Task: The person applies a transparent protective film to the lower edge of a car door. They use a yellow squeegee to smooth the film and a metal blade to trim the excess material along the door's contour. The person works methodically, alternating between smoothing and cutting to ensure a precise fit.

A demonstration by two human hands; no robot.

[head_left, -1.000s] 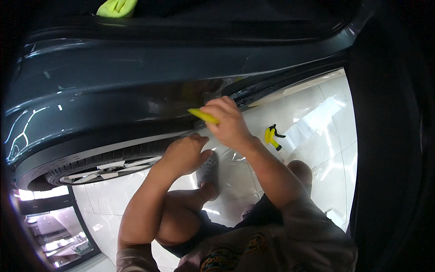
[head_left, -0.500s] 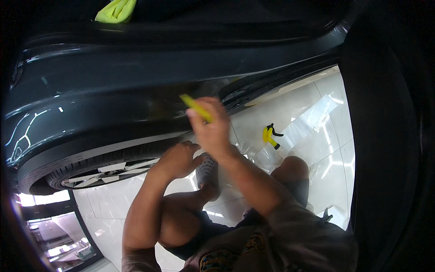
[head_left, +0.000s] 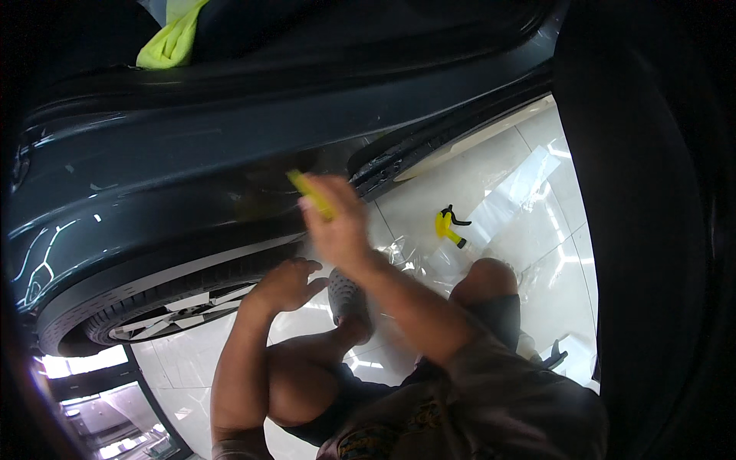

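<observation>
My right hand point(head_left: 336, 228), slightly blurred by motion, grips a flat yellow scraper point(head_left: 307, 190) against or just over the dark grey car body point(head_left: 176, 165), low on the panel beside a black sill strip point(head_left: 406, 149). Below and left of it, my left hand point(head_left: 285, 285) has its fingers loosely bent and apart with nothing in them, near the lower panel edge above the wheel point(head_left: 180, 307). A yellow-green cloth point(head_left: 172, 38) rests higher on the car. A spray bottle with a yellow and black trigger head point(head_left: 448, 224) is on the tiled floor to the right.
Pale tiles point(head_left: 567, 199) with clear film point(head_left: 506, 192) lie beside me. A dark door panel point(head_left: 644, 215) fills the right side. My knees and a grey clog point(head_left: 345, 291) are below my hands. A glass door point(head_left: 115, 414) shows at the lower left.
My right hand and the scraper have moved left and somewhat down along the panel. My left hand has also shifted slightly left and down. The view has turned slightly.
</observation>
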